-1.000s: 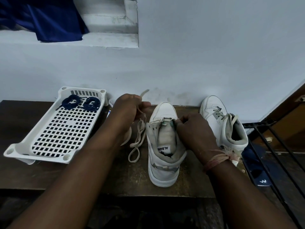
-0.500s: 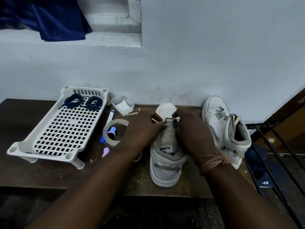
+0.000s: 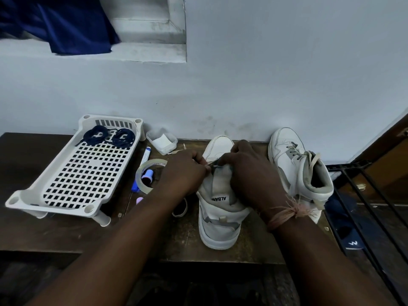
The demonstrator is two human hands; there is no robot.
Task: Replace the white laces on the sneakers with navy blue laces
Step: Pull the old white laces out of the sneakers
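Observation:
A white high-top sneaker [image 3: 217, 219] stands on the dark wooden table [image 3: 55, 235], toe toward the wall. My left hand [image 3: 184, 171] pinches the white lace at the sneaker's lower eyelets. My right hand [image 3: 249, 173] grips the tongue and eyelet edge beside it. A loop of the white lace [image 3: 181, 208] lies on the table under my left wrist. The second white sneaker [image 3: 295, 164] stands to the right with its white lace still threaded. Two coiled navy blue laces [image 3: 109, 136] lie at the far end of a white perforated tray [image 3: 72, 182] on the left.
Between tray and sneaker lie a roll of clear tape [image 3: 146, 173], a blue-capped marker [image 3: 143, 160] and a small clear plastic box [image 3: 161, 139]. The wall rises right behind the table. A black metal rack [image 3: 364, 195] holding a dark sandal [image 3: 346, 230] stands to the right.
My left hand pulled the lace out to the left, then returned to the sneaker's eyelets. Both hands now meet over the front of the tongue. The view shifted slightly.

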